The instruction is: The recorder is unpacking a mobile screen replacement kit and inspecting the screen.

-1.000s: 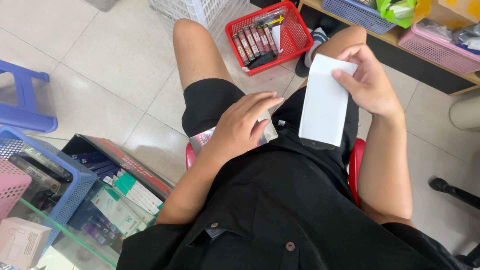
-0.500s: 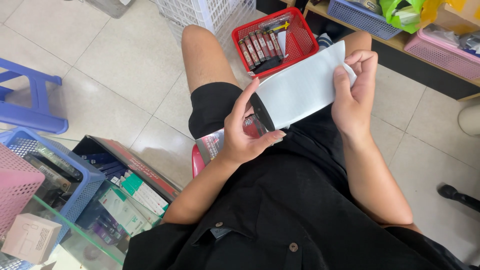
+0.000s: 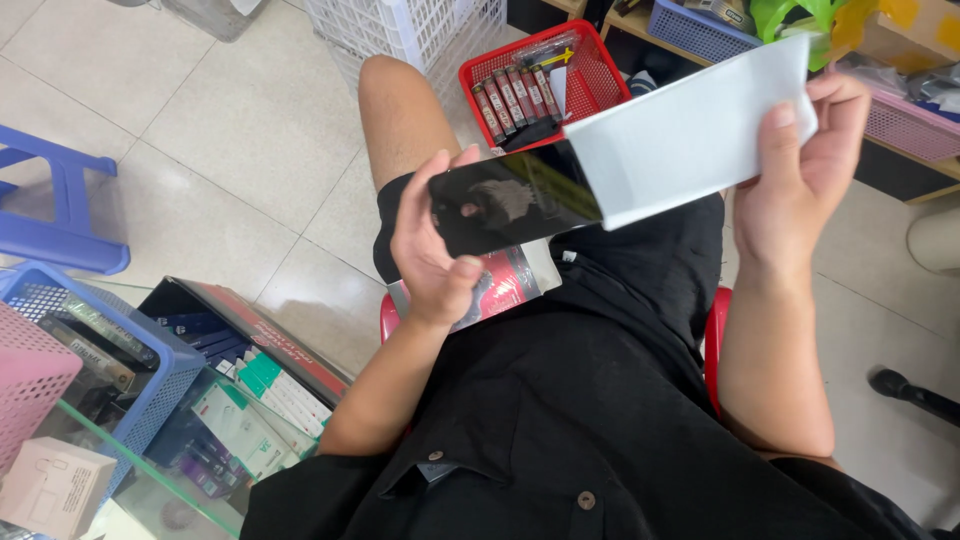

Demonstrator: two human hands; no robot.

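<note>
My right hand (image 3: 805,165) grips a white paper sleeve (image 3: 690,125) by its far end, held up over my lap. A glossy black flat panel (image 3: 510,200) sticks halfway out of the sleeve's open end. My left hand (image 3: 430,250) holds that black panel by its free end, thumb beneath and fingers along the far edge. A red and grey packet (image 3: 500,290) lies on my thigh just under the left hand.
A red basket (image 3: 590,70) with several dark tubes sits on the tiled floor ahead. A white crate (image 3: 400,25) stands beside it. A blue stool (image 3: 55,215) is at left. Blue basket (image 3: 60,300), pink basket (image 3: 30,375) and boxes rest on a glass shelf (image 3: 150,450).
The sleeve turned from upright to lying sideways. My left hand rose from my lap and drew the black panel partway out of the sleeve.
</note>
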